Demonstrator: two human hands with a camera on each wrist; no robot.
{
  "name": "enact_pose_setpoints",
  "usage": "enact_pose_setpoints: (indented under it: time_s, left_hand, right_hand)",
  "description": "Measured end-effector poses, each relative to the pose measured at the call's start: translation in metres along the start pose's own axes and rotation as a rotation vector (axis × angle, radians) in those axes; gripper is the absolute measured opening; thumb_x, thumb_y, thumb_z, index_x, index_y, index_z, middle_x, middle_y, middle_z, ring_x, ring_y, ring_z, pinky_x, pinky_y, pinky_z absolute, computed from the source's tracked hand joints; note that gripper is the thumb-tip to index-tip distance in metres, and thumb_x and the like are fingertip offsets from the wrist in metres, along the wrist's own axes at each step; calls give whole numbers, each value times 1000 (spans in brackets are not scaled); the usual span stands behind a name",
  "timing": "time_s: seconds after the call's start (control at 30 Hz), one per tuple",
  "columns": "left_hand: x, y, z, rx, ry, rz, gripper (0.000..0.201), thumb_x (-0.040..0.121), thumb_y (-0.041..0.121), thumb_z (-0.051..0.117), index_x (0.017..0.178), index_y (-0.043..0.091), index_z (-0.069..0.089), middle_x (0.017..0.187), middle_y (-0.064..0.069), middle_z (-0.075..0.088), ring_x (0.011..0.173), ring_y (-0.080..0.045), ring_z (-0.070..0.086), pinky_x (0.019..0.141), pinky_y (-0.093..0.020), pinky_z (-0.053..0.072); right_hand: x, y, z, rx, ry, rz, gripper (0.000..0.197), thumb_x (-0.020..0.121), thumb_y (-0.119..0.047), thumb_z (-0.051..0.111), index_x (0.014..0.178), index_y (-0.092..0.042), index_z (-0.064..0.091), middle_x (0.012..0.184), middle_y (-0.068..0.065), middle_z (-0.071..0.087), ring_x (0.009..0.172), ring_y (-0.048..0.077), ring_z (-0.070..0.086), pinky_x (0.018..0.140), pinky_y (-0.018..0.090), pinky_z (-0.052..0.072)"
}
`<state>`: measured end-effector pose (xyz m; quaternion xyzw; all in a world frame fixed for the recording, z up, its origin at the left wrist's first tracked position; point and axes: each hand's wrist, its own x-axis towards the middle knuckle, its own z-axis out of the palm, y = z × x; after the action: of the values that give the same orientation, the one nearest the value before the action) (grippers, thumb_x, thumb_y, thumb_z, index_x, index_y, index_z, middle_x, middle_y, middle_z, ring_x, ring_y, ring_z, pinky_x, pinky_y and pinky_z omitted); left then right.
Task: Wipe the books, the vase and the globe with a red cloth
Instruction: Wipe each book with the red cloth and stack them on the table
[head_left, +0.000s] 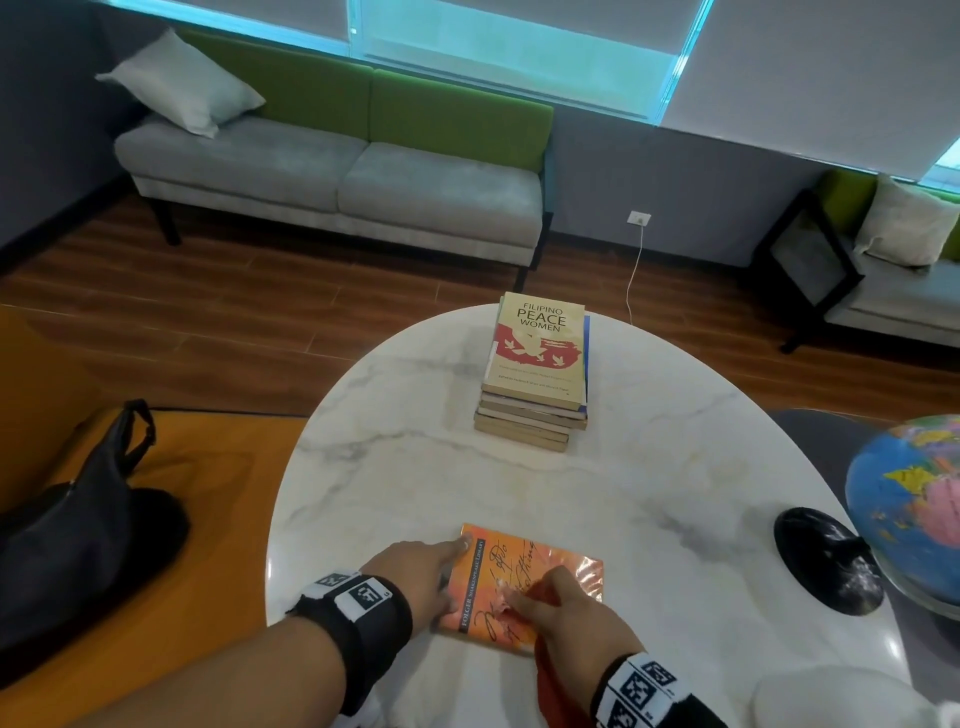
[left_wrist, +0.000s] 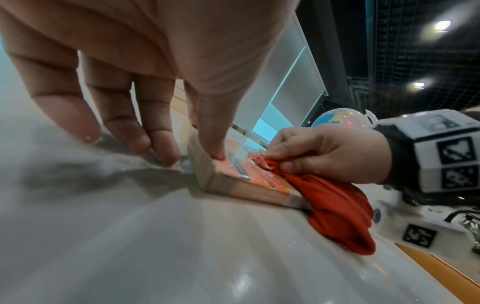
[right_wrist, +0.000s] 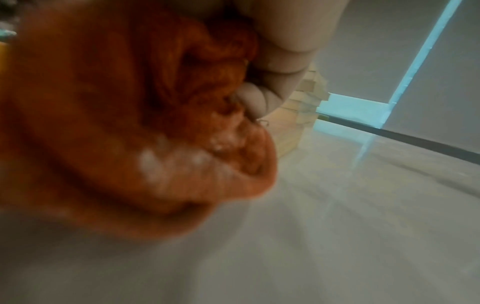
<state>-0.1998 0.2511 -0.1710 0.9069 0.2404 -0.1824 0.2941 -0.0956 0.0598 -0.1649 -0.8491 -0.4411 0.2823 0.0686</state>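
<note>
While the orange paperback book (head_left: 519, 587) is lying flat near the front edge of the round white marble worktop (head_left: 415, 483), the person is working on it with both hands. The left hand (head_left: 415, 577) is steadying it: fingers straight, the forefinger lying along the book's far left corner, the thumb pressing on the cover near the spine, the other fingertips (left_wrist: 140, 142) touching the worktop just beside the book. That grip is closing on nothing. The right hand (head_left: 566, 618) is bunched on a red cloth (left_wrist: 335, 207), fingers curled round the cloth, pinching a wad of it against the book's cover; the loose end is trailing off the near edge of the book onto the worktop. The right wrist view is blurred, showing mostly red folds and curled fingers.

Farther back, well apart from the hands, a stack of paperback books (head_left: 535, 374) with a beige and red cover on top is sitting mid-worktop. A blue globe on a round black base (head_left: 904, 514) is standing at the right edge. A black bag (head_left: 78, 525) is resting on an orange seat to the left. A grey and green sofa (head_left: 337, 176) is standing by the window.
</note>
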Motion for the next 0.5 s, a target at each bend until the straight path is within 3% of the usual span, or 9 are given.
enact_pose_setpoints:
  time_s: [0.1,0.17,0.23,0.3,0.33,0.4,0.47,0.5]
  left_hand:
    - [0,-1,0,-13,-9,-9,70,90,33,56,147,46,18,116,4,62,102,-13,58,89,-26,47]
    - [0,-2,2,-18,-13,-12,70,89,34,57,146,46,18,117,4,62,102,-13,59,90,-27,48]
    - [1,-2,3,-19,-15,-12,71,88,35,58,146,46,19,119,3,62,104,-14,59,91,-29,48]
    - [2,-3,4,-15,-20,-11,71,88,36,58,146,45,19,122,2,61,107,-15,58,93,-29,46]
    - [3,-3,4,-9,-22,-12,70,88,36,57,147,45,19,123,1,61,109,-16,57,94,-28,45]
    - [2,-3,4,8,-18,-12,71,89,35,57,147,44,18,124,0,60,111,-17,56,94,-28,44]
    - [2,-3,4,23,-18,-9,71,89,35,56,148,44,17,122,-1,60,111,-18,56,93,-27,43]
    - [2,-2,5,25,-20,-10,71,89,35,55,148,44,16,122,-2,60,112,-18,56,94,-27,43]
  right_hand:
    - [8,4,-10,37,104,102,37,97,-28,43,133,-38,44,128,-5,39,113,17,53,99,23,39]
    - [11,4,-21,115,241,173,26,93,-23,50,118,-27,48,117,-2,49,99,16,55,90,24,43]
    - [10,3,-33,158,335,176,15,90,-23,56,101,-26,47,104,-3,52,87,12,52,78,23,42]
    - [9,2,-39,172,396,125,13,88,-29,59,97,-29,50,102,-8,50,85,8,51,74,17,38]
    - [9,0,-40,184,380,104,17,87,-34,61,102,-30,55,106,-11,50,90,5,51,78,14,38]
    - [10,-2,-32,154,260,40,44,83,-48,60,124,-34,53,124,-18,47,110,4,46,95,18,37]
    - [10,-2,-12,4,115,11,69,77,-57,47,142,-40,33,144,-22,34,129,12,34,107,34,34]
    - [8,0,-2,-76,99,-17,74,74,-55,42,145,-40,26,149,-20,30,132,17,37,105,42,40]
